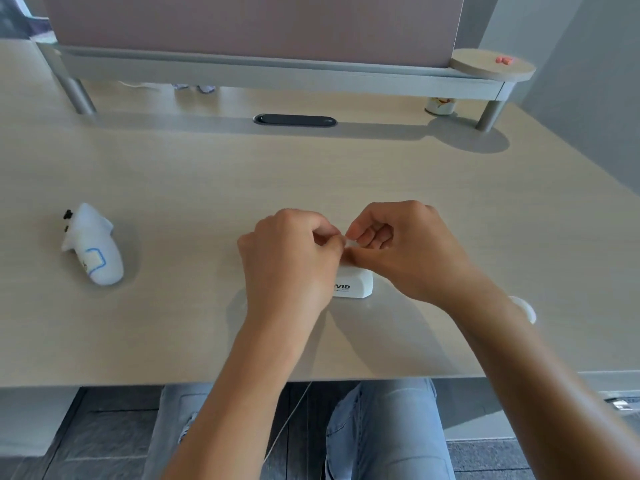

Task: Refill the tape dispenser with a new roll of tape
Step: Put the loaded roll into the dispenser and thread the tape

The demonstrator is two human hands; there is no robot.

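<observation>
Nearest the camera, both forearms reach over the desk edge (104, 379) above denim-clad knees, meeting at the white tape dispenser (355, 284), which sits on the desk near the front, mostly hidden under the hands. The left hand (291, 261) is curled closed over the dispenser's left part, its fingertips pinched together at the top; the right hand (398, 244) is likewise closed in a pinch, thumb and forefinger meeting the left fingertips over something too small to identify, perhaps a tape end. The dispenser looks like light, rigid, smooth plastic that would slide easily, so one hand should pin the body by its sides while the other works at the top. A white disc-like object (524, 308), possibly a roll, peeks out beside the right forearm. Far left lies a white plush toy (93, 245).
</observation>
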